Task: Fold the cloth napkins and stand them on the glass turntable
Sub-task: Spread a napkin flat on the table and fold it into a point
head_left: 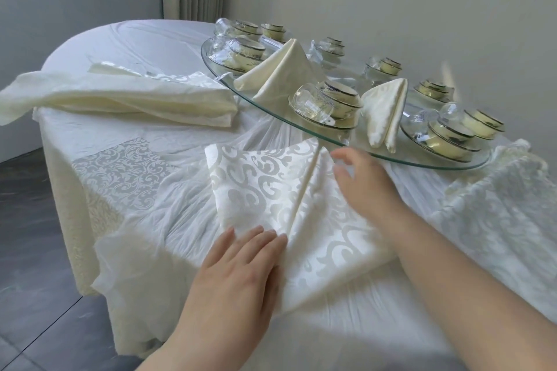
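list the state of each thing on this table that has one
front napkin, flat on the table, partly folded
left hand, open, flat on the front napkin
right hand, open, over its far edge, blurred
far folded napkin, standing on the glass turntable
near folded napkin, standing on the glass turntable
spare napkins, unfolded, lying on the table

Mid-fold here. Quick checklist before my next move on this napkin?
1. Left hand flat, pinning the napkin at its near corner: ok.
2. Right hand gripping the centre fold: cannot tell, blurred.
3. Far standing napkin and near standing napkin upright on the glass turntable: ok.
4. Free rim spot for this one: cannot tell.
5. Unfolded pile available: ok.
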`<move>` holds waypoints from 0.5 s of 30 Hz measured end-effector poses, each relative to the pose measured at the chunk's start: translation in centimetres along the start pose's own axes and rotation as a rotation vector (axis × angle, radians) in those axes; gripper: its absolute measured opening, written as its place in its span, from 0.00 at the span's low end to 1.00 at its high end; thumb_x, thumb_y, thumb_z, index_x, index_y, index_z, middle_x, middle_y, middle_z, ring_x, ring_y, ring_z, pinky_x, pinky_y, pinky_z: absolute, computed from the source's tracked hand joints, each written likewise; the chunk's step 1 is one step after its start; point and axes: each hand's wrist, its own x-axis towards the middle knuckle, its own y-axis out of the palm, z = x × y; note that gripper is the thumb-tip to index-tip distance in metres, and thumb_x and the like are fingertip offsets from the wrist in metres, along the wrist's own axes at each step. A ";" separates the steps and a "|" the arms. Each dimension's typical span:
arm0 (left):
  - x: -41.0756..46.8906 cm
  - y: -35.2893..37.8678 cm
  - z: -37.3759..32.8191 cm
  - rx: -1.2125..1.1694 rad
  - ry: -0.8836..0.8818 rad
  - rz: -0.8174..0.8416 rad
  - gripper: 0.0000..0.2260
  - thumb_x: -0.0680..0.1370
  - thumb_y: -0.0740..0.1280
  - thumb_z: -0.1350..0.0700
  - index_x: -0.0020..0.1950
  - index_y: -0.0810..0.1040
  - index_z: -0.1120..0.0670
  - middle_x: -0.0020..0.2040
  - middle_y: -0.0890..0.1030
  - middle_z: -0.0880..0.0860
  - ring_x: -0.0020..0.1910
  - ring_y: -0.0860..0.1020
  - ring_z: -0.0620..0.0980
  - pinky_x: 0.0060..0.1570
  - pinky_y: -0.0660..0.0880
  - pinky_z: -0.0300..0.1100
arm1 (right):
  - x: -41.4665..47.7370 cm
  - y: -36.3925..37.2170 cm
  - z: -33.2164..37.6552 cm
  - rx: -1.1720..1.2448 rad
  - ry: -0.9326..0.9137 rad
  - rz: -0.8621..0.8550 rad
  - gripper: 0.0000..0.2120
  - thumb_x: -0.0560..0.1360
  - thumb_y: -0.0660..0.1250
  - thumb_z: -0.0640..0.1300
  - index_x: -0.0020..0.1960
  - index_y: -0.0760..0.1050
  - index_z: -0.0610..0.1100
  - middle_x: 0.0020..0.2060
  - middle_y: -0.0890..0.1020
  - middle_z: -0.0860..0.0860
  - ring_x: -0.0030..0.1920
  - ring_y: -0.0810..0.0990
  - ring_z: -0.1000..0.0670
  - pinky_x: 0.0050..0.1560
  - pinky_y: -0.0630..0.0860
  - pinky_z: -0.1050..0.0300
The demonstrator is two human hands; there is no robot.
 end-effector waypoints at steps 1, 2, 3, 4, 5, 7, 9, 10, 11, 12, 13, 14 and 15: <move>-0.1 0.1 0.0 0.019 0.007 0.006 0.26 0.81 0.44 0.49 0.55 0.81 0.55 0.52 0.82 0.48 0.56 0.71 0.44 0.59 0.62 0.43 | -2.4 0.0 0.4 0.006 -0.095 0.053 0.16 0.79 0.55 0.44 0.66 0.69 0.45 0.67 0.70 0.51 0.66 0.67 0.53 0.59 0.59 0.69; -0.1 0.1 0.0 0.045 0.019 0.013 0.23 0.81 0.46 0.50 0.56 0.80 0.55 0.53 0.82 0.49 0.57 0.71 0.45 0.59 0.62 0.43 | -4.9 0.2 0.9 -0.002 -0.187 0.129 0.20 0.79 0.51 0.49 0.68 0.67 0.46 0.70 0.66 0.52 0.69 0.63 0.57 0.60 0.52 0.76; -0.2 0.2 0.0 0.075 0.034 0.019 0.21 0.80 0.49 0.51 0.57 0.80 0.55 0.54 0.82 0.50 0.57 0.70 0.45 0.60 0.62 0.44 | -7.0 0.7 1.3 -0.026 -0.268 0.212 0.27 0.75 0.45 0.55 0.70 0.63 0.48 0.72 0.61 0.53 0.70 0.56 0.62 0.60 0.43 0.81; -0.2 0.2 0.0 0.105 0.043 0.035 0.21 0.79 0.49 0.50 0.58 0.79 0.55 0.55 0.82 0.51 0.58 0.71 0.45 0.60 0.61 0.45 | -8.5 1.2 1.4 -0.064 -0.316 0.291 0.35 0.69 0.38 0.60 0.73 0.58 0.50 0.74 0.54 0.56 0.68 0.48 0.66 0.59 0.35 0.81; -0.3 0.2 0.0 0.133 0.049 0.060 0.23 0.80 0.47 0.50 0.58 0.79 0.55 0.55 0.81 0.51 0.58 0.73 0.46 0.60 0.61 0.45 | -9.5 1.7 1.3 -0.119 -0.329 0.365 0.40 0.63 0.33 0.62 0.74 0.52 0.53 0.74 0.47 0.58 0.66 0.41 0.68 0.57 0.29 0.80; -0.2 0.0 -0.1 0.181 0.059 0.100 0.26 0.81 0.42 0.49 0.58 0.79 0.55 0.56 0.81 0.51 0.57 0.78 0.50 0.59 0.62 0.45 | -10.1 2.4 0.7 -0.189 -0.305 0.438 0.43 0.59 0.29 0.63 0.74 0.44 0.57 0.74 0.40 0.59 0.67 0.35 0.67 0.56 0.25 0.77; -0.2 -0.2 0.0 0.214 0.062 0.128 0.27 0.81 0.42 0.49 0.58 0.79 0.55 0.56 0.81 0.51 0.55 0.80 0.50 0.59 0.62 0.45 | -9.5 2.5 -0.2 -0.232 -0.296 0.430 0.44 0.58 0.29 0.65 0.74 0.43 0.57 0.74 0.40 0.58 0.71 0.35 0.62 0.60 0.26 0.73; -0.2 -0.3 0.0 0.228 0.062 0.140 0.28 0.82 0.41 0.49 0.58 0.80 0.55 0.55 0.81 0.50 0.55 0.80 0.51 0.59 0.62 0.45 | -9.1 2.4 -0.6 -0.261 -0.297 0.422 0.44 0.59 0.30 0.66 0.74 0.42 0.57 0.74 0.40 0.58 0.72 0.36 0.62 0.62 0.27 0.70; -0.2 -0.4 0.0 0.241 0.061 0.150 0.28 0.82 0.41 0.49 0.57 0.80 0.55 0.55 0.81 0.50 0.55 0.80 0.50 0.59 0.62 0.45 | -8.7 2.1 -1.2 -0.283 -0.290 0.426 0.41 0.62 0.31 0.67 0.74 0.42 0.56 0.74 0.40 0.58 0.71 0.36 0.62 0.64 0.29 0.68; -0.1 -0.4 -0.1 0.250 0.057 0.159 0.29 0.82 0.40 0.49 0.57 0.80 0.54 0.55 0.81 0.50 0.55 0.80 0.50 0.59 0.62 0.45 | -8.2 1.8 -1.7 -0.295 -0.270 0.439 0.36 0.69 0.34 0.66 0.75 0.42 0.56 0.74 0.40 0.57 0.71 0.36 0.62 0.65 0.30 0.67; -0.1 -0.4 -0.1 0.255 0.057 0.160 0.29 0.82 0.40 0.49 0.57 0.80 0.54 0.55 0.82 0.49 0.54 0.80 0.50 0.59 0.62 0.44 | -7.7 1.4 -2.4 -0.298 -0.233 0.463 0.29 0.76 0.39 0.62 0.75 0.42 0.55 0.74 0.40 0.57 0.71 0.36 0.62 0.66 0.31 0.66; -0.1 -0.5 -0.1 0.255 0.056 0.164 0.29 0.82 0.39 0.49 0.57 0.80 0.54 0.55 0.82 0.49 0.54 0.80 0.49 0.59 0.62 0.44 | -7.2 1.0 -3.1 -0.294 -0.191 0.472 0.25 0.79 0.42 0.57 0.75 0.41 0.54 0.74 0.40 0.57 0.72 0.37 0.60 0.67 0.33 0.65; -0.1 -0.5 -0.2 0.252 0.052 0.171 0.29 0.82 0.39 0.49 0.56 0.80 0.53 0.55 0.82 0.49 0.54 0.80 0.49 0.59 0.62 0.44 | -6.6 0.5 -3.9 -0.289 -0.155 0.462 0.24 0.81 0.44 0.54 0.75 0.41 0.54 0.74 0.40 0.57 0.73 0.38 0.59 0.68 0.34 0.64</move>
